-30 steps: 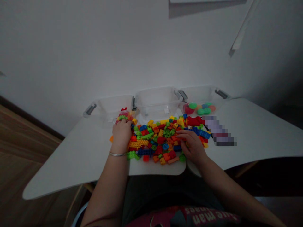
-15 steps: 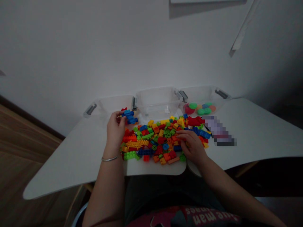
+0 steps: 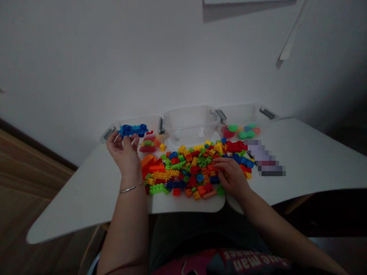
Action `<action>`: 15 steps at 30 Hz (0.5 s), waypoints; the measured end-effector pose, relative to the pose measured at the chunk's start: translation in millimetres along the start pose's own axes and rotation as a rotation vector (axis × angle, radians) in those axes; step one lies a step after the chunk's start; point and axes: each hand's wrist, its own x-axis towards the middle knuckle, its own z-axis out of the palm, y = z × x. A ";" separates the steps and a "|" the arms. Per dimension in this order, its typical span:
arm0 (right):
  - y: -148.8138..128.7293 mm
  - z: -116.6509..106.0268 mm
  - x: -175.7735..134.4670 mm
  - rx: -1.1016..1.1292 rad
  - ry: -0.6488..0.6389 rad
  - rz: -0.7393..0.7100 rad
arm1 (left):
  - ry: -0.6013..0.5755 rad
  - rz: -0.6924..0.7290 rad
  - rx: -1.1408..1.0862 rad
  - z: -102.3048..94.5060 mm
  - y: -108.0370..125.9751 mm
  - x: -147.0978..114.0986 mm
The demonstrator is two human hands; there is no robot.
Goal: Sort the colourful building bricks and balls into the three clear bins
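My left hand (image 3: 124, 153) is raised over the left side of the table, its fingers closed around a blue toy car base (image 3: 133, 130) with round wheels. It holds the piece level, in front of the left clear bin (image 3: 151, 121). A mixed pile of building blocks (image 3: 183, 165) in red, orange, yellow, green and blue covers the middle of the table. At the pile's right side rests my right hand (image 3: 233, 177), fingers stretched forward over the blocks and thumb apart. No block shows in its grasp.
Two more bins line the wall: a middle clear bin (image 3: 190, 124), and a right clear bin (image 3: 237, 112) with colourful round pieces (image 3: 246, 131). Red and green pieces (image 3: 148, 144) show at the left bin. A pixelated flat object (image 3: 263, 158) lies right of the pile.
My left hand has moved left and slightly turned, carrying the blue toy car base from the pile's upper left to before the left bin. My right hand stays in place.
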 end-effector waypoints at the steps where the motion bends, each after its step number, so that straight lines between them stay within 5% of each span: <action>1: -0.3 -0.1 0.2 -0.001 0.002 -0.001 | -0.005 0.014 0.024 1.0 -1.9 1.2; 15: -2.5 -0.8 2.3 -0.010 -0.002 -0.023 | -0.162 -0.095 0.070 15.1 -14.7 9.3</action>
